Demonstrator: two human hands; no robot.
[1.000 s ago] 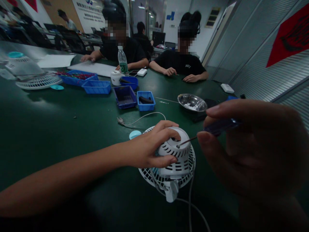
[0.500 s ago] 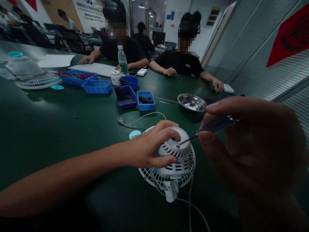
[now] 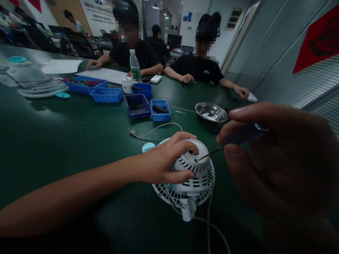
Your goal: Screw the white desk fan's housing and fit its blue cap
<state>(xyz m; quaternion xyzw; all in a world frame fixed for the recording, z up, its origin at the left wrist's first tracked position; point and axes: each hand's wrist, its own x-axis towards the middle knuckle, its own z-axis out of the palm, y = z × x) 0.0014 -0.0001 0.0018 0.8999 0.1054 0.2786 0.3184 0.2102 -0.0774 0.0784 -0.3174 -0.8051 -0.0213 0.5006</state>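
Note:
A small white fan (image 3: 194, 178) lies face down on the green table (image 3: 66, 141), its motor housing pointing up. My left hand (image 3: 161, 160) is wrapped round the housing and holds it still. My right hand (image 3: 278, 158), close to the camera and dark, pinches a screwdriver (image 3: 239, 135) with a dark blue handle. The thin metal tip rests on the top of the housing, just right of my left fingertips. The fan's white cord (image 3: 159, 128) runs back to a plug. A pale blue round cap (image 3: 148, 147) lies behind my left hand.
Several blue bins (image 3: 137, 105) stand mid-table, with a metal bowl (image 3: 211, 112) to their right. Another white fan grille (image 3: 39, 88) lies far left. Two people in black shirts sit across the table, with a water bottle (image 3: 135, 67) and white sheets near them.
My right hand has shifted slightly, with the screwdriver handle a little higher; the tip stays on the housing. The person across has stretched an arm out to the right along the table.

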